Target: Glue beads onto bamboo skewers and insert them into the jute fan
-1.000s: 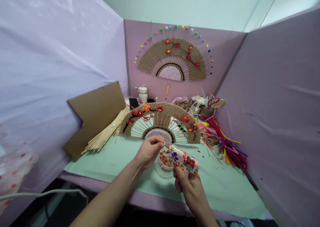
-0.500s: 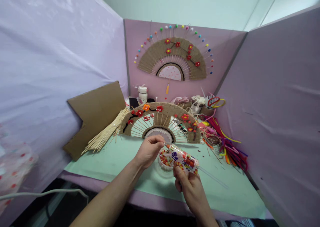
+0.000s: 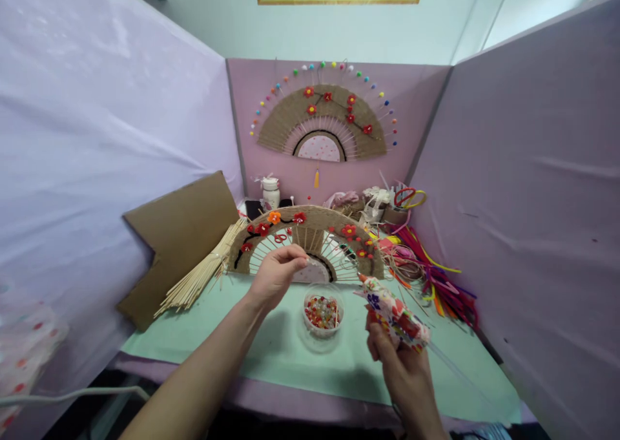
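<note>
My left hand (image 3: 277, 273) is in front of the standing fan (image 3: 317, 219), thumb and forefinger pinched together. Something tiny and pale shows at the fingertips, too small to name. My right hand (image 3: 400, 356) grips a glue gun (image 3: 394, 311) wrapped in flowered material, its orange nozzle pointing up and left and a clear glue stick trailing from its back. Between the hands, a round clear tub (image 3: 322, 330) holds red, orange and clear beads (image 3: 320, 312). The fan is woven from brown cord over thin sticks and decorated with red and orange flowers.
A second fan (image 3: 290, 126) hangs on the pink back panel. At left lean cardboard (image 3: 181, 227) and a bundle of thin sticks (image 3: 203, 269). Colourful pipe cleaners (image 3: 440, 291) and scissors (image 3: 409, 198) are at right. A white bottle (image 3: 271, 194) stands behind the standing fan.
My right hand has moved the glue gun rightward, away from my left fingertips, uncovering the bead tub. My left hand has shifted slightly up and left, still pinched. The camera view has tilted upward.
</note>
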`<state>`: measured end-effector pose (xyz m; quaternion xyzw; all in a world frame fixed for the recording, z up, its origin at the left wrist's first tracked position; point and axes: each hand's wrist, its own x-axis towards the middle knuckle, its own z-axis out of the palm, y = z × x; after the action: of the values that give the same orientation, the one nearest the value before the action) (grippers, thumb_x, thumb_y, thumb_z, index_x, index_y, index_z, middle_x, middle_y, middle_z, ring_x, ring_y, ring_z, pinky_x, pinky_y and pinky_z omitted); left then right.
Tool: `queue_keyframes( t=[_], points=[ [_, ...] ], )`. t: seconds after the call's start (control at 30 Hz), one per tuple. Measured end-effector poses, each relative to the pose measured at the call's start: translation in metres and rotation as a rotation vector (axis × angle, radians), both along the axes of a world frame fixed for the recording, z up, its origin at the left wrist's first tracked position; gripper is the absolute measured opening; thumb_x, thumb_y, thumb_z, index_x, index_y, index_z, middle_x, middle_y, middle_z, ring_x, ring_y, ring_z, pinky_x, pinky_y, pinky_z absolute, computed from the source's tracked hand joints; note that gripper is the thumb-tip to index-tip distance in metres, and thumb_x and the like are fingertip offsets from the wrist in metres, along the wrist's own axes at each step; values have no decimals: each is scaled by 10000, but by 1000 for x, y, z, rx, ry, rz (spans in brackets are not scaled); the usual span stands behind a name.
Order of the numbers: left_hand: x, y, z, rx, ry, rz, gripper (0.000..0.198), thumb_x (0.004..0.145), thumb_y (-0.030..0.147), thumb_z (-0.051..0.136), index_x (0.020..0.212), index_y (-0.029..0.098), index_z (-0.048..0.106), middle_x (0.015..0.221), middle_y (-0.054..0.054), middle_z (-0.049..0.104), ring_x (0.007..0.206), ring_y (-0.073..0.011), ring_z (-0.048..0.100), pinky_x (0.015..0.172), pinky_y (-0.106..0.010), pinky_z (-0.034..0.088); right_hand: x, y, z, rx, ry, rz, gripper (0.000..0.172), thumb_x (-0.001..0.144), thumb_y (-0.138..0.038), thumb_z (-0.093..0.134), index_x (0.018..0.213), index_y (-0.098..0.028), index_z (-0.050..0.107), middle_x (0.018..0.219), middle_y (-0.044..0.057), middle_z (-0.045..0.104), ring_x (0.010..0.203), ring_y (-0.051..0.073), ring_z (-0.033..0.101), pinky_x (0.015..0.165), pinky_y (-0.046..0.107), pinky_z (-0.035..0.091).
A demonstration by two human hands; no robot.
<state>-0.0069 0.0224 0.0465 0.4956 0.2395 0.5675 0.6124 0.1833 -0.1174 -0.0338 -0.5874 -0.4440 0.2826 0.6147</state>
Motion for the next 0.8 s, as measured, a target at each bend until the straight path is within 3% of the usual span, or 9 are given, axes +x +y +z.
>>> queue_keyframes(
  t=[0.13,0.2,0.3,0.37,0.47,0.6,0.8],
  points=[
    [-13,19,50,307,200,180,208,581,321,863,604,177,716,688,-20,654,676,-129,548,664,-270,428,55,3,-4,-56,-518,-31,327,876,-485,577,1064,-227,645,952,80,679,835,257,625,747,361,490],
    [-13,32,77,418,398,254,176,635,327,824,649,183,725,717,-18,666,675,-134,551,659,-277,436,80,3,-18,-85,-742,-15,311,907,-409,496,1117,-217,619,987,94,662,894,273,625,775,385,495],
    [-4,57,111,626,603,364,125,668,295,787,649,185,731,719,-10,657,712,-136,555,711,-283,433,103,1,-46,-137,-1025,-110,313,903,-280,429,1133,-164,608,909,108,625,851,291,610,768,423,497],
    [6,75,125,736,765,323,89,660,265,793,659,189,748,723,-8,643,732,-139,551,738,-289,431,111,-2,-61,-161,-1136,-136,315,910,-224,417,1154,-159,604,895,105,618,825,279,610,751,404,501],
    [18,101,135,836,960,236,73,631,241,820,655,203,762,702,4,609,718,-134,538,752,-294,434,114,-4,-74,-170,-1195,-126,303,914,-214,466,1181,-180,605,918,100,630,822,260,625,727,365,510],
    [24,124,136,914,1075,163,124,620,299,849,661,213,770,678,10,570,693,-130,515,732,-290,431,114,-4,-80,-181,-1196,-104,305,899,-241,515,1176,-189,631,924,109,654,820,265,643,705,365,529],
    [28,144,132,936,1116,50,199,621,389,856,671,215,772,672,12,554,691,-128,498,725,-283,422,122,-7,-69,-106,-1219,-105,468,840,-252,548,1303,-198,593,1094,142,690,939,302,672,674,385,555]
  ],
)
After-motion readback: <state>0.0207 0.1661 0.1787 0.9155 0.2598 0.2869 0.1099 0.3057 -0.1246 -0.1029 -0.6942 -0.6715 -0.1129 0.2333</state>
